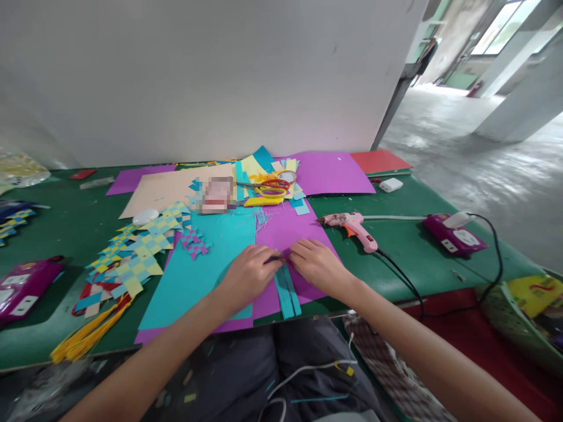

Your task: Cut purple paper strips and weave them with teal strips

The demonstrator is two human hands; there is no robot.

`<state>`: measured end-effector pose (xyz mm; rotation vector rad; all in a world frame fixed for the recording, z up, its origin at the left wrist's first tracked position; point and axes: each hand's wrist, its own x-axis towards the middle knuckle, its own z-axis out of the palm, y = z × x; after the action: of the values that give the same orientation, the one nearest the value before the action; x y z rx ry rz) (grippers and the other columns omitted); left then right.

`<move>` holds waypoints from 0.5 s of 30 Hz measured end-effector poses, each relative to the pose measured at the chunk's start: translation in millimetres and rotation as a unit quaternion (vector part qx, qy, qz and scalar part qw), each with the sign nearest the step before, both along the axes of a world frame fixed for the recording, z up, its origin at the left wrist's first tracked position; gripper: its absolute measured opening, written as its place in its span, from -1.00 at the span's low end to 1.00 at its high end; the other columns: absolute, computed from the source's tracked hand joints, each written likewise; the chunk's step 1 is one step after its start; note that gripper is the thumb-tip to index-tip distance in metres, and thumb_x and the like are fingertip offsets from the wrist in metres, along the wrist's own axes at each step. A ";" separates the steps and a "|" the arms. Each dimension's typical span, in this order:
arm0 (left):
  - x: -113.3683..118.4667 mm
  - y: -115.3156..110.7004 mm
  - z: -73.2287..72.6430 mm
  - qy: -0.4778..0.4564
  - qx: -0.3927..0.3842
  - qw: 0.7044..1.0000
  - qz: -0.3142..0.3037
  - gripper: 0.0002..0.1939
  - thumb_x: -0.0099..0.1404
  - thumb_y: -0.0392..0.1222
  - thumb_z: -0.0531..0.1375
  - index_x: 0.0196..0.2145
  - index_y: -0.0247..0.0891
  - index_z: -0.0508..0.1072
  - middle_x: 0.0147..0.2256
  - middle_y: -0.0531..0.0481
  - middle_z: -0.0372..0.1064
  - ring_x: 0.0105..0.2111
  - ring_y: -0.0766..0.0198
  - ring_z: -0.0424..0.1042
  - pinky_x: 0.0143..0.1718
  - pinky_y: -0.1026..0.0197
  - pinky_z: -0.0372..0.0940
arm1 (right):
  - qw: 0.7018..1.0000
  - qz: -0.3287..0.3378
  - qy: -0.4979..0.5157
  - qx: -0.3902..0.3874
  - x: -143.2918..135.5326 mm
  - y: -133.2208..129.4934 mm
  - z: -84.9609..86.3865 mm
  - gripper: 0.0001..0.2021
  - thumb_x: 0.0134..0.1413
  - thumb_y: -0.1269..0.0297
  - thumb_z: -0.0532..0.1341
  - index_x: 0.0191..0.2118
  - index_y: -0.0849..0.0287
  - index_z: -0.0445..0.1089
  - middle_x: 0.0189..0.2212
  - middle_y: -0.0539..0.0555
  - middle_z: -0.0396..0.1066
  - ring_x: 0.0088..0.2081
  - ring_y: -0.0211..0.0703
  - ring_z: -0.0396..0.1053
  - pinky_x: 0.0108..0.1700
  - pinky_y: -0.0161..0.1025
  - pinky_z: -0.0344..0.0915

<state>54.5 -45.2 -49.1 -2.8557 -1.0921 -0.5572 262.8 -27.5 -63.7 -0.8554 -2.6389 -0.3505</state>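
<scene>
My left hand (251, 271) and my right hand (315, 264) meet over a purple sheet (281, 225), fingers closed at the upper end of teal paper strips (288, 296). The strips hang toward the table's front edge, with a narrow gap between two of them. A small dark sliver shows at my left fingertips; what it is I cannot make out. Under my left wrist lies a large teal sheet (189, 275). Beyond my hands, yellow-handled scissors (271, 192) and red-handled scissors (281, 183) rest on paper scraps, beside a roll of tape (287, 176).
A pink glue gun (352, 225) lies to the right, its cable running down past a purple power strip (455, 234). Woven paper pieces (143, 252) with a yellow tassel (92, 334) lie left. Another purple power strip (29, 287) sits far left. A wall (211, 76) stands behind the table.
</scene>
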 end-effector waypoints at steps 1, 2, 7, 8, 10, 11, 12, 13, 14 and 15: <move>-0.2 -0.1 -0.4 -0.001 -0.001 1.000 0.000 -0.79 0.38 -0.26 0.10 -0.17 -0.26 0.53 -0.13 -0.10 0.49 -0.12 0.12 0.43 -0.07 0.00 0.31 | 1.000 -0.004 0.006 -0.007 0.3 -0.8 -0.8 -0.89 0.21 0.45 0.14 -0.30 0.27 0.41 -0.34 0.10 0.37 -0.27 -0.11 0.27 -0.24 -0.18 0.19; -0.5 -0.3 -1.0 -0.003 -0.002 1.000 -0.001 -0.79 0.38 -0.26 0.09 -0.17 -0.25 0.53 -0.13 -0.09 0.49 -0.12 0.13 0.43 -0.06 0.00 0.31 | 1.000 -0.004 0.013 -0.012 0.8 -1.6 -1.5 -0.89 0.22 0.45 0.13 -0.24 0.28 0.42 -0.31 0.11 0.37 -0.24 -0.11 0.28 -0.22 -0.18 0.20; -3.5 -1.6 -6.8 -0.029 -0.002 0.999 0.020 -0.76 0.39 -0.21 0.09 -0.07 -0.27 0.48 -0.10 -0.08 0.49 -0.10 0.14 0.42 -0.02 0.01 0.29 | 1.000 0.008 0.008 -0.016 2.5 -3.8 -1.9 -0.86 0.21 0.41 0.17 -0.14 0.28 0.42 -0.27 0.14 0.39 -0.19 -0.08 0.29 -0.18 -0.16 0.22; -3.8 -1.9 -7.9 -0.033 0.002 0.999 0.025 -0.75 0.39 -0.20 0.09 -0.05 -0.28 0.47 -0.09 -0.08 0.49 -0.09 0.14 0.42 -0.01 0.00 0.28 | 1.000 0.007 0.004 -0.016 2.5 -4.2 -1.5 -0.86 0.20 0.41 0.17 -0.14 0.28 0.42 -0.26 0.14 0.39 -0.19 -0.07 0.29 -0.19 -0.15 0.23; -3.7 -2.5 -9.3 -0.032 0.011 0.999 0.030 -0.75 0.40 -0.20 0.09 -0.05 -0.29 0.46 -0.09 -0.09 0.49 -0.08 0.14 0.42 0.00 0.01 0.27 | 1.000 0.003 -0.001 -0.022 1.8 -5.4 -0.7 -0.85 0.21 0.40 0.18 -0.13 0.28 0.42 -0.25 0.14 0.39 -0.19 -0.07 0.29 -0.20 -0.14 0.23; -3.3 -2.8 -9.7 -0.027 0.017 0.999 0.031 -0.76 0.40 -0.21 0.08 -0.07 -0.30 0.47 -0.10 -0.09 0.50 -0.08 0.14 0.43 0.00 0.01 0.27 | 1.000 0.000 -0.002 -0.027 1.3 -6.3 -0.4 -0.84 0.21 0.40 0.17 -0.12 0.28 0.42 -0.25 0.13 0.39 -0.19 -0.07 0.29 -0.19 -0.14 0.24; -2.6 -3.3 -10.0 -0.024 0.024 0.999 0.031 -0.77 0.40 -0.22 0.08 -0.08 -0.30 0.47 -0.11 -0.08 0.50 -0.09 0.15 0.43 0.00 0.02 0.28 | 0.999 -0.002 -0.003 -0.034 0.8 -7.4 -0.4 -0.83 0.22 0.39 0.16 -0.11 0.28 0.41 -0.24 0.13 0.39 -0.19 -0.08 0.29 -0.19 -0.14 0.25; -2.0 -3.9 -10.2 -0.019 0.034 0.999 0.031 -0.77 0.40 -0.23 0.08 -0.08 -0.31 0.47 -0.11 -0.09 0.51 -0.10 0.15 0.44 -0.02 0.02 0.28 | 0.999 -0.004 -0.002 -0.040 0.4 -8.8 -0.5 -0.83 0.23 0.39 0.16 -0.10 0.28 0.41 -0.23 0.13 0.38 -0.18 -0.08 0.28 -0.19 -0.14 0.26; -1.3 -4.6 -10.4 -0.014 0.045 0.998 0.031 -0.77 0.40 -0.25 0.08 -0.08 -0.32 0.46 -0.12 -0.09 0.51 -0.11 0.14 0.44 -0.03 0.02 0.29 | 0.999 -0.006 0.000 -0.044 -0.1 -10.3 -0.8 -0.83 0.23 0.39 0.15 -0.09 0.28 0.41 -0.23 0.13 0.38 -0.18 -0.08 0.28 -0.18 -0.14 0.26; -0.7 -5.5 -10.6 -0.010 0.054 0.998 0.032 -0.78 0.39 -0.26 0.08 -0.08 -0.32 0.46 -0.12 -0.09 0.51 -0.13 0.14 0.45 -0.05 0.02 0.30 | 0.999 -0.008 0.002 -0.046 -0.4 -11.8 -1.2 -0.82 0.23 0.40 0.15 -0.09 0.29 0.40 -0.22 0.14 0.38 -0.17 -0.08 0.28 -0.17 -0.14 0.27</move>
<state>53.8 -50.7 -59.7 -2.7195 -1.1165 -0.6211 262.4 -39.4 -64.9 -0.9051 -2.6642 -0.2315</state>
